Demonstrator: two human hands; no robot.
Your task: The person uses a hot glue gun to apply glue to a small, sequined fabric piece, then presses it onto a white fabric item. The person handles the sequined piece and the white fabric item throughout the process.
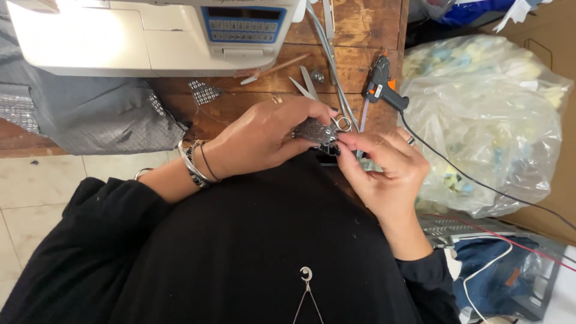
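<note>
A small dark sequined fabric piece (313, 130) is held above the lap, just in front of the wooden table (360, 60) edge, approx. between both hands. The left hand (264, 135) is closed round its left side, fingers curled over the top, presumably to keep it taut; the right hand (384, 168) is pinched on its right edge w/ thumb and forefinger, other fingers loosely bent. Scissors (318, 96) are laid just behind, handles within reach; a glue gun (384, 90) is rested beside a plastic bag (486, 120). The sewing machine (150, 33) is cut off at top. Underside of the piece and any needle or thread: cannot be made out.
</note>
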